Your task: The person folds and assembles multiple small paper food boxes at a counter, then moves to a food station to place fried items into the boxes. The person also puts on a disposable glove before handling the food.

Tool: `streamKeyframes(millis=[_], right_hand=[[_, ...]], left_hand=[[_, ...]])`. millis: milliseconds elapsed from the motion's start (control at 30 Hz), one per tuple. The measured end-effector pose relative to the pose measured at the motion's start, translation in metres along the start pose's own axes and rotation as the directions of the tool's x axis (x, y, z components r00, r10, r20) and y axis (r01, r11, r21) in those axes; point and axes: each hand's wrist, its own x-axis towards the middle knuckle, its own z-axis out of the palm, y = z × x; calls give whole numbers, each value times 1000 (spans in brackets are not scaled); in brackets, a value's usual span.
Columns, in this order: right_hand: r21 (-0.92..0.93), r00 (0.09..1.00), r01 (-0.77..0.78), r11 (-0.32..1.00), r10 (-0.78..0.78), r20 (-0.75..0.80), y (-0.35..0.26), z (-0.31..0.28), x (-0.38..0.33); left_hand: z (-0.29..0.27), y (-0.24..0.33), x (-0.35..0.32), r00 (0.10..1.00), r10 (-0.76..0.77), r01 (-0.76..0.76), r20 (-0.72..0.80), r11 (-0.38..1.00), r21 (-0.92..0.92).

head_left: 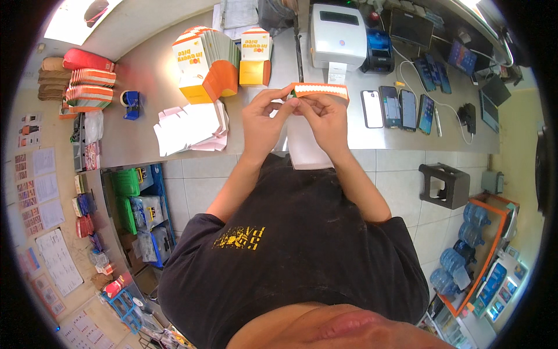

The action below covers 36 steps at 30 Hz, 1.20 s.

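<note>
Both hands work at the table's near edge on a folding food carton [321, 88], orange with a white scalloped band. My left hand [264, 119] is closed, its thumb and fingertips pinching the carton's left end. On the right end, my right hand [326, 121] is closed too, fingers curled under the orange strip. A pale panel [308, 148] hangs below my hands past the table edge; whether it belongs to the same carton I cannot tell. Beyond my left hand stand nested cartons [212, 70] in white and yellow-orange, with a smaller stack [256, 55] beside them.
Unfolded white and pinkish cartons [195, 128] lie left of my hands, near a blue tape dispenser [131, 104]. Ahead stands a white label printer [339, 36]. Several phones [408, 107] and a cable [439, 103] lie to the right. A dark stool [444, 185] stands on the floor.
</note>
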Motion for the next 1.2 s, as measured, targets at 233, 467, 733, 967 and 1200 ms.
streamKeyframes(millis=[233, 467, 733, 967, 1200], right_hand=[[-152, 1000, 20, 988, -23, -19, 25, -5, 0], [-246, 998, -35, 969, 48, 47, 18, -3, 5], [-392, 988, 157, 906, -144, 63, -28, -46, 23], [431, 955, -284, 856, 214, 204, 30, -36, 26], [-182, 992, -122, 976, 117, -36, 38, -20, 27]], left_hand=[[6, -3, 0, 996, 31, -29, -79, 999, 30], [-9, -24, 7, 987, 43, -69, 152, 983, 171], [-40, -3, 29, 948, -199, 274, 249, 908, -318], [-26, -13, 36, 867, -411, 493, 281, 790, -365], [-12, -41, 36, 886, -458, 457, 68, 840, -292]])
